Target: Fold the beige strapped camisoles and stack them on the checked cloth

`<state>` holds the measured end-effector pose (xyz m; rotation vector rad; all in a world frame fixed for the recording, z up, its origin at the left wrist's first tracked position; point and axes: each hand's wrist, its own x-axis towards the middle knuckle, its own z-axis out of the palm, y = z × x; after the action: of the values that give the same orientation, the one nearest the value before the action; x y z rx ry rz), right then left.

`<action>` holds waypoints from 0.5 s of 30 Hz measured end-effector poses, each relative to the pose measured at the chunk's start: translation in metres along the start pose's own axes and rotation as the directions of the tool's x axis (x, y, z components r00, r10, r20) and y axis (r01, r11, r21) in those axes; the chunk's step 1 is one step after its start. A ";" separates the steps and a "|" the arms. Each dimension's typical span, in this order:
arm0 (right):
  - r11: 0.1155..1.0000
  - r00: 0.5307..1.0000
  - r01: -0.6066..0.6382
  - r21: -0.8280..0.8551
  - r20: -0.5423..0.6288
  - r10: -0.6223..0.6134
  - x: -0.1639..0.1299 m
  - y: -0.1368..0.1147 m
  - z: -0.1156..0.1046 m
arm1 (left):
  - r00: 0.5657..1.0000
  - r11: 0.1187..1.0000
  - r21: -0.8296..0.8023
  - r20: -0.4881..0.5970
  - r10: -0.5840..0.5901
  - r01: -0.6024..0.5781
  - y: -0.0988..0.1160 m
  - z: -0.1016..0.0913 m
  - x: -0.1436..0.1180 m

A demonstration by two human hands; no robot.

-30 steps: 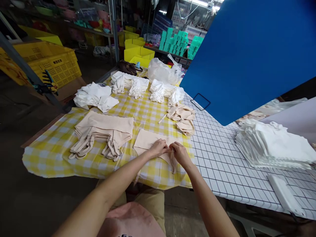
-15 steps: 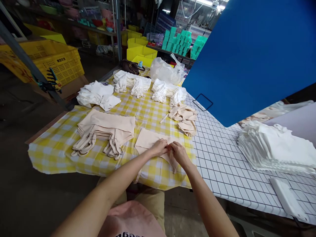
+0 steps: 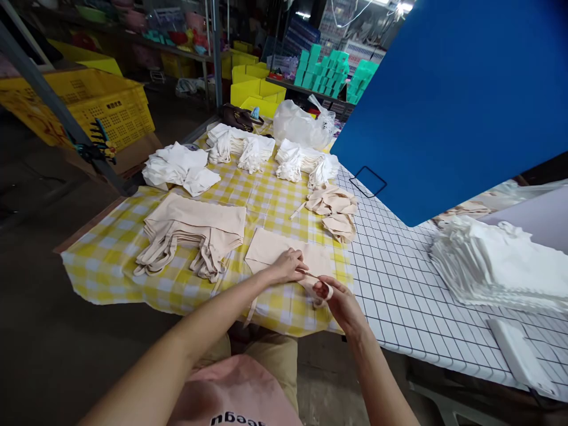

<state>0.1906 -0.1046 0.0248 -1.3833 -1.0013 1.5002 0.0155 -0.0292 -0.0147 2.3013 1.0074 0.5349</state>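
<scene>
While the left hand [image 3: 288, 267] pins the beige bag [image 3: 275, 251], the right hand [image 3: 336, 297] apparently pinches its strap [image 3: 310, 276].

Left hand [image 3: 288, 266] flat, palm down; right hand [image 3: 333, 296] just beside, fingers pinched, forearms converging

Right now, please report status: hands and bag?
Left hand pressing beige bag. Right hand pulling its strap. Stacked bags beside, apart.

arms: bare, no sleeves | top: pink, dark lettering | trousers: khaki
</scene>
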 end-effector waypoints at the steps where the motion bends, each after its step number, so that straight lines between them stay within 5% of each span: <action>1: 0.996 0.999 -0.042 0.078 0.003 0.042 -0.008 -0.001 -0.002 | 1.000 0.999 0.035 0.007 0.029 -0.029 0.000 0.000 -0.004; 6: 0.996 0.998 -0.051 0.066 -0.037 0.054 -0.043 0.002 -0.017 | 0.994 0.971 0.216 0.003 0.107 -0.105 0.007 0.003 -0.027; 15: 0.954 0.966 0.086 -0.289 -0.210 -0.150 -0.078 0.057 -0.007 | 0.998 0.964 0.267 0.066 -0.008 -0.010 0.014 0.010 -0.032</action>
<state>0.1971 -0.1967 -0.0045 -1.6204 -1.1558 1.1106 0.0079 -0.0647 -0.0171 2.5369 1.1031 0.3355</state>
